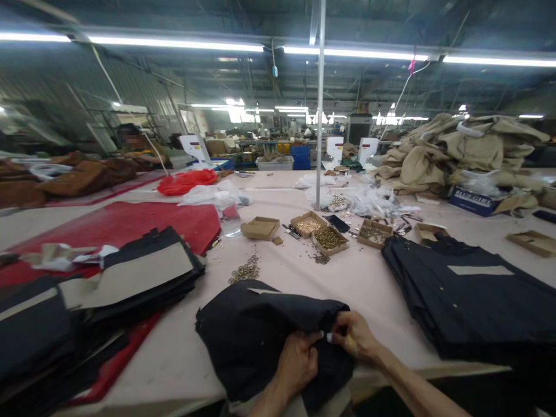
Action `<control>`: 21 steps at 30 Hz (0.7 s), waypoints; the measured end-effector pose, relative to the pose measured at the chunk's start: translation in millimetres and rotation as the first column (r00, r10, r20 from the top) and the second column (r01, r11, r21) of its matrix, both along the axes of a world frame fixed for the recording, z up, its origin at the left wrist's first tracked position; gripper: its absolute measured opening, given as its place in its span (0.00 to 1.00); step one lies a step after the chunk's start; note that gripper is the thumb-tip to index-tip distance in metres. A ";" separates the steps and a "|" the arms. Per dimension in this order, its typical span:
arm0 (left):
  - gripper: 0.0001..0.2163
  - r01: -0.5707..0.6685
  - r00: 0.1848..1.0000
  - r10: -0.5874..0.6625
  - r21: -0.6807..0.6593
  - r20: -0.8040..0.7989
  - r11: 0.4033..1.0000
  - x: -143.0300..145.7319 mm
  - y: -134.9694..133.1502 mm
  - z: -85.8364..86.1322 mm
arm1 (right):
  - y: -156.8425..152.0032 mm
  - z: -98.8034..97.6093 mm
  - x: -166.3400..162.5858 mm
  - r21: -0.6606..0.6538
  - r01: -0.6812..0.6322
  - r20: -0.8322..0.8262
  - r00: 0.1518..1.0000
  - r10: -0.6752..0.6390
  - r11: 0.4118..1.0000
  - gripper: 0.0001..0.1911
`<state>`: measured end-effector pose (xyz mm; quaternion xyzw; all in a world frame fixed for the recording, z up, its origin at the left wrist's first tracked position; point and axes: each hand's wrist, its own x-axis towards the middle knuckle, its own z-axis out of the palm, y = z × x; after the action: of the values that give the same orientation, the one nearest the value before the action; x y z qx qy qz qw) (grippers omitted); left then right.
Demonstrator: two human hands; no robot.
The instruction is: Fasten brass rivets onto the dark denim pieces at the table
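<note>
A dark navy cloth piece [256, 330] lies bunched at the table's front edge, with a beige strip [264, 291] along its top. My left hand [297, 360] is on the cloth, fingers curled into it and the index finger stretched to the right. From the right side, my right hand [353, 336] pinches the cloth near its right edge. The fingertips of both hands almost meet, and small white patches show on them. Whether a small part sits between the fingers is too small to tell.
Beyond the cloth lie loose metal rings [245, 270] and a cardboard box of brass-coloured parts [330, 238]. Stacks of dark cloth stand left [143, 272] and right [469, 289]. A metal pole [320, 116] rises mid-table. Beige garments [469, 150] are heaped at the back right.
</note>
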<state>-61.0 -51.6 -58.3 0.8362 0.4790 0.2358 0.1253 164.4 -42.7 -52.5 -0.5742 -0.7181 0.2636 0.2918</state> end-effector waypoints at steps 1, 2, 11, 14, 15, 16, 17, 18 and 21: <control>0.23 -0.010 1.000 0.010 -0.006 -0.014 1.000 -0.3 -1.2 0.3 | 0.5 1.2 -2.2 -0.040 0.036 0.028 0.999 -0.035 0.999 0.06; 0.23 -0.014 1.000 0.013 -0.016 -0.027 1.000 -0.5 -3.2 0.8 | 1.1 2.3 -4.3 -0.076 0.064 0.057 0.997 -0.060 0.995 0.08; 0.23 -0.030 0.999 0.027 -0.146 -0.022 0.989 2.2 -24.2 5.2 | 15.0 4.6 -10.0 -0.263 0.020 0.140 0.990 0.018 0.964 0.11; 0.23 -0.046 0.999 0.043 -0.172 -0.020 0.984 2.0 -29.2 6.7 | 15.4 10.0 -6.7 -0.287 -0.044 0.057 0.996 0.063 0.957 0.11; 0.23 -0.050 0.999 0.048 -0.173 -0.015 0.984 1.6 -30.7 6.8 | 15.6 15.0 -2.8 -0.324 -0.089 0.009 0.995 0.097 0.942 0.09; 0.23 -0.052 0.999 0.051 -0.173 -0.008 0.983 1.1 -32.1 6.5 | 16.4 22.0 2.9 -0.384 -0.166 -0.055 0.986 0.157 0.908 0.07; 0.22 -0.051 0.999 0.052 -0.170 -0.001 0.984 0.6 -33.4 5.7 | 18.5 31.2 10.0 -0.450 -0.264 -0.134 0.964 0.228 0.853 0.05; 0.22 -0.044 0.999 0.045 -0.164 0.004 0.985 0.0 -34.5 4.6 | 22.1 42.3 17.7 -0.505 -0.378 -0.228 0.926 0.302 0.776 0.05; 0.22 -0.004 1.000 0.006 -0.141 0.013 0.990 -1.3 -36.4 -0.6 | 44.3 82.2 30.7 -0.463 -0.565 -0.442 0.815 0.374 0.683 0.12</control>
<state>-62.3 -88.0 -58.9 0.8223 0.4958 0.2075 0.1867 195.1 1.6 29.7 -0.3786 -0.6725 0.6213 0.1357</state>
